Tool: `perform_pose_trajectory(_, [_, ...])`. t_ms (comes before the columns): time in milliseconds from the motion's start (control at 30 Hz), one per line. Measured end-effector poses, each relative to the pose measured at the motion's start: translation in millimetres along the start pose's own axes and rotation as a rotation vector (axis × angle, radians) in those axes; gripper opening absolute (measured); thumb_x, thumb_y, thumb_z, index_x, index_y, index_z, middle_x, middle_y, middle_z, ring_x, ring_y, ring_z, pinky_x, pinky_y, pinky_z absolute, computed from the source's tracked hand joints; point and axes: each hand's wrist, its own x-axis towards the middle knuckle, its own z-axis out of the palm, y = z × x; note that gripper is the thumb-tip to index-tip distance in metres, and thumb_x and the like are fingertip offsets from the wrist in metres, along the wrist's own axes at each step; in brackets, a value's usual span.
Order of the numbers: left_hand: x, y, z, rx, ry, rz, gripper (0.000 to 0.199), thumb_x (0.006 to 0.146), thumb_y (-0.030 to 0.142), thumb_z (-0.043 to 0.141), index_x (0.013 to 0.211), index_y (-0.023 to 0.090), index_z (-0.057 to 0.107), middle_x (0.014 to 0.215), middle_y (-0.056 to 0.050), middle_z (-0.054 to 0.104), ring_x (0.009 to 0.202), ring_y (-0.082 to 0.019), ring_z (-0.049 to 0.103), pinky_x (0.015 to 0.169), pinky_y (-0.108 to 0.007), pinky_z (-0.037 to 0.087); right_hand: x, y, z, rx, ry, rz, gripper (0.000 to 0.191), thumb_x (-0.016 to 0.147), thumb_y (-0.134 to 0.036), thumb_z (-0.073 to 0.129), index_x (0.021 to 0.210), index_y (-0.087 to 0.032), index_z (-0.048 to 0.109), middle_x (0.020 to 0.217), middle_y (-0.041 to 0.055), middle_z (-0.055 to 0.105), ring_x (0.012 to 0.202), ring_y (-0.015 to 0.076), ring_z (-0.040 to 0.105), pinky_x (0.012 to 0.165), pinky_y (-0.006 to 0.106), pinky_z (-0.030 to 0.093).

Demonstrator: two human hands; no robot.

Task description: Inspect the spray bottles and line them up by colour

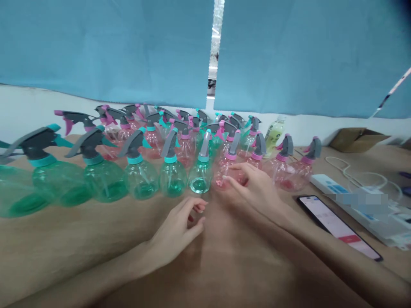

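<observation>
My left hand (pixel 180 229) hovers above the table with its fingers loosely curved and apart, holding nothing. It is nearest to a green spray bottle (pixel 199 179) with a turquoise collar and grey trigger head. My right hand (pixel 258 188) reaches over the right side of a pink spray bottle (pixel 221 175) with a pink collar. Its thumb and forefinger are stretched out and apart across that bottle's front; whether they touch it I cannot tell. More green bottles (pixel 141 184) line up on the left, and pink ones (pixel 298 173) on the right.
Several more spray bottles (pixel 184 143) crowd behind the front row. A labelled drink bottle (pixel 275 132) and an open cardboard box (pixel 356 139) stand at the back right. Nearer lie a phone (pixel 340 226), a white power strip (pixel 327 184) and a cable (pixel 346 167). Blue cloth (pixel 112 51) covers the wall.
</observation>
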Motion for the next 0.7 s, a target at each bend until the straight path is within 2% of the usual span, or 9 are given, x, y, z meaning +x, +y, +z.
perform_pose_trajectory(100, [14.6, 8.0, 3.9, -0.044, 0.029, -0.023, 0.017, 0.084, 0.02, 0.048, 0.1, 0.022, 0.052, 0.097, -0.003, 0.06, 0.083, -0.017, 0.06, 0.07, -0.032, 0.05, 0.8, 18.2, -5.1, 0.023, 0.04, 0.057, 0.034, 0.084, -0.041, 0.055, 0.111, -0.021, 0.059, 0.108, 0.0092, 0.067, 0.089, 0.0261, 0.065, 0.077, 0.04, 0.048])
perform_pose_trajectory(200, [28.3, 13.4, 11.1, -0.081, 0.06, -0.049, 0.013, 0.085, 0.021, 0.048, 0.097, 0.021, 0.054, 0.092, -0.003, 0.061, 0.085, -0.018, 0.06, 0.073, -0.033, 0.049, 8.6, 26.6, 1.4, 0.045, 0.018, 0.091, 0.048, 0.082, -0.047, 0.057, 0.121, -0.019, 0.053, 0.12, 0.0128, 0.063, 0.108, 0.0313, 0.059, 0.087, 0.046, 0.046])
perform_pose_trajectory(367, [39.9, 13.5, 25.3, -0.155, 0.08, -0.065, 0.015, 0.087, 0.025, 0.049, 0.099, 0.021, 0.054, 0.086, -0.001, 0.061, 0.075, -0.016, 0.058, 0.068, -0.031, 0.047, 23.9, 27.2, 19.9, 0.04, -0.054, 0.131, 0.071, 0.078, -0.059, 0.056, 0.131, -0.013, 0.043, 0.123, 0.0206, 0.059, 0.112, 0.0381, 0.055, 0.084, 0.05, 0.046])
perform_pose_trajectory(533, [34.9, 21.6, 29.4, -0.15, 0.054, -0.08, 0.013, 0.087, 0.025, 0.049, 0.098, 0.021, 0.055, 0.085, 0.0, 0.06, 0.075, -0.015, 0.057, 0.068, -0.029, 0.045, 30.9, 27.2, 28.5, -0.031, -0.13, 0.196, 0.062, 0.079, -0.057, 0.055, 0.12, -0.011, 0.048, 0.113, 0.0212, 0.061, 0.103, 0.0395, 0.059, 0.076, 0.048, 0.048])
perform_pose_trajectory(700, [27.8, 30.3, 26.5, -0.165, 0.048, -0.091, 0.013, 0.087, 0.027, 0.049, 0.095, 0.02, 0.056, 0.086, -0.001, 0.06, 0.075, -0.015, 0.057, 0.064, -0.028, 0.046, 27.2, 25.7, 24.5, -0.033, -0.162, 0.197, 0.054, 0.08, -0.055, 0.053, 0.112, -0.012, 0.05, 0.11, 0.0192, 0.06, 0.099, 0.0378, 0.06, 0.073, 0.046, 0.048])
